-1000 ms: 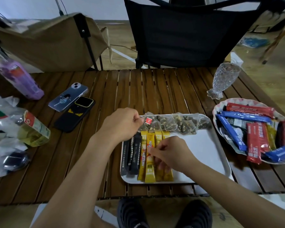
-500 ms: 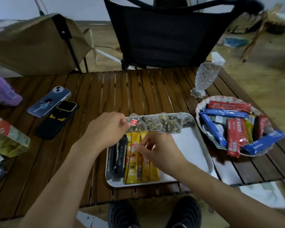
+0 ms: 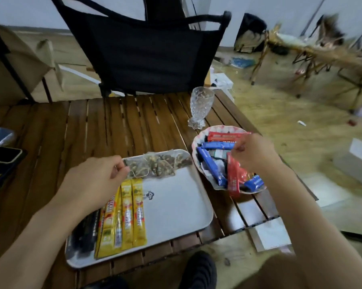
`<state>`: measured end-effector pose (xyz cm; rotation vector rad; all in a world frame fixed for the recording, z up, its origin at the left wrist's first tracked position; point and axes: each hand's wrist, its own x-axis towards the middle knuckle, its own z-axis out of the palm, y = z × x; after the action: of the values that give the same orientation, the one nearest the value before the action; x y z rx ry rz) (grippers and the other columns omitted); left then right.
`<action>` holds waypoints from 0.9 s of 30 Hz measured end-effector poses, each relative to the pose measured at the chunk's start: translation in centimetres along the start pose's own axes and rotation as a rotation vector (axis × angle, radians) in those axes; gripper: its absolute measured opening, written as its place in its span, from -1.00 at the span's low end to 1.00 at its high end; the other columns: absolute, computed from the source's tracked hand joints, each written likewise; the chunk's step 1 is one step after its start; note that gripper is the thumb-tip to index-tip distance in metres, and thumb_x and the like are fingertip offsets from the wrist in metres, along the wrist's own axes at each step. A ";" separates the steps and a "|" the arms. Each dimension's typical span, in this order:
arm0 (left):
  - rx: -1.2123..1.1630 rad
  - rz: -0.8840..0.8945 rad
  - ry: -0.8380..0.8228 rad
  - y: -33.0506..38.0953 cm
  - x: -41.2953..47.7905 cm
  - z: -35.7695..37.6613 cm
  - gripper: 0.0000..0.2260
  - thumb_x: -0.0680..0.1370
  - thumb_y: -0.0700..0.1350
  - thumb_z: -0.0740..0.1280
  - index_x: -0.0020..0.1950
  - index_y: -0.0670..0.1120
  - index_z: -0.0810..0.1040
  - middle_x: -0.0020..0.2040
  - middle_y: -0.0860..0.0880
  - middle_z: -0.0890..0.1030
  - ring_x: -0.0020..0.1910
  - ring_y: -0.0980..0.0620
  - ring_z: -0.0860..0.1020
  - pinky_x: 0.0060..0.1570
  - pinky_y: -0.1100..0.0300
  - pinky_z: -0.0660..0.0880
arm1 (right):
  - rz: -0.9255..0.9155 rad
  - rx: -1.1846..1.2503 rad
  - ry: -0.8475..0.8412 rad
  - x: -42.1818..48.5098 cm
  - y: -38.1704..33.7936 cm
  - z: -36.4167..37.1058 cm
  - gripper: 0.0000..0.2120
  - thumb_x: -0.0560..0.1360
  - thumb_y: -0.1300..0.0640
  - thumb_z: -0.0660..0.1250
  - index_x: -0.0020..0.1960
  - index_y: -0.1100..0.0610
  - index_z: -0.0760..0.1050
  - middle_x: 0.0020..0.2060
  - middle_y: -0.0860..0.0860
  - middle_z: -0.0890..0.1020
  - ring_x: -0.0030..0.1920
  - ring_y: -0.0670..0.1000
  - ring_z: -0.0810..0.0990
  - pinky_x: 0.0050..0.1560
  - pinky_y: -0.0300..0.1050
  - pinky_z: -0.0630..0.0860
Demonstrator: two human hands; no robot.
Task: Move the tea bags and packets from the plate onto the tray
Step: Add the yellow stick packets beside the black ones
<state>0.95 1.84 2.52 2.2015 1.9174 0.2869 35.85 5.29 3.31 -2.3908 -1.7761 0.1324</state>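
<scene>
The right hand (image 3: 253, 155) had moved from the tray (image 3: 176, 205) to the plate (image 3: 216, 128), fingers curled, pinching a red packet (image 3: 233, 176), while the left hand (image 3: 92, 182) pinched the tea bags (image 3: 161, 165) at the tray's far edge.

Wall: a white wall (image 3: 29, 11) is running along the back.
Seating: a black camp chair (image 3: 146, 57) is standing behind the slatted wooden counter (image 3: 117, 126), with a beige chair (image 3: 13, 67) beside it.
Floor: a tan floor (image 3: 280, 115) is spreading right.
</scene>
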 end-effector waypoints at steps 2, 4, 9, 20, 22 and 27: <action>0.018 0.006 -0.004 0.1 0.0 0.0 -0.77 0.63 0.18 0.21 -0.17 0.15 0.49 -0.34 0.14 0.58 -0.36 0.20 0.55 -0.33 0.11 0.59 | 0.116 0.011 -0.097 1.1 3.0 -0.3 -0.89 0.43 0.12 0.37 -0.15 0.15 0.63 -0.29 0.07 0.66 -0.27 0.10 0.65 -0.28 -0.14 0.55; 0.028 0.015 0.000 0.3 0.1 0.1 -0.77 0.63 0.18 0.21 -0.18 0.15 0.49 -0.34 0.14 0.58 -0.37 0.20 0.55 -0.34 0.13 0.59 | 0.184 0.048 -0.208 1.7 4.4 -0.1 -0.83 0.44 0.10 0.41 -0.21 0.20 0.60 -0.39 0.07 0.66 -0.39 0.06 0.68 -0.34 -0.10 0.63; 0.050 0.030 -0.006 0.4 0.4 0.5 -0.76 0.62 0.21 0.19 -0.17 0.15 0.48 -0.33 0.14 0.58 -0.37 0.21 0.56 -0.41 0.23 0.51 | 0.220 0.063 -0.201 2.3 4.7 1.0 -0.83 0.38 0.06 0.46 -0.21 0.14 0.53 -0.35 0.05 0.68 -0.36 0.05 0.68 -0.17 0.00 0.68; 0.037 0.028 -0.005 0.2 0.2 0.3 -0.77 0.63 0.20 0.19 -0.15 0.16 0.48 -0.32 0.15 0.57 -0.36 0.20 0.55 -0.39 0.23 0.50 | 0.268 0.090 -0.206 2.8 4.1 1.1 -0.76 0.43 0.04 0.48 -0.20 0.17 0.49 -0.33 0.05 0.58 -0.36 -0.01 0.56 -0.43 -0.18 0.40; 0.036 0.019 0.002 0.0 0.2 0.1 -0.78 0.63 0.20 0.19 -0.14 0.16 0.49 -0.32 0.15 0.57 -0.38 0.21 0.55 -0.40 0.25 0.48 | 0.279 0.116 -0.209 2.7 4.5 0.6 -0.81 0.46 0.10 0.45 -0.18 0.23 0.56 -0.37 0.07 0.59 -0.41 0.00 0.55 -0.47 -0.23 0.34; 0.020 0.013 0.030 -0.7 0.1 -0.1 -0.80 0.64 0.20 0.18 -0.08 0.16 0.49 -0.31 0.14 0.58 -0.41 0.21 0.58 -0.42 0.28 0.49 | 0.257 0.076 -0.216 1.9 4.5 -1.3 -0.83 0.52 0.13 0.41 -0.07 0.25 0.62 -0.36 0.12 0.62 -0.42 0.02 0.53 -0.45 -0.21 0.36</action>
<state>0.25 2.04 2.45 2.2350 1.9303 0.3057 40.87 5.73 3.81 -2.6222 -1.5013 0.4964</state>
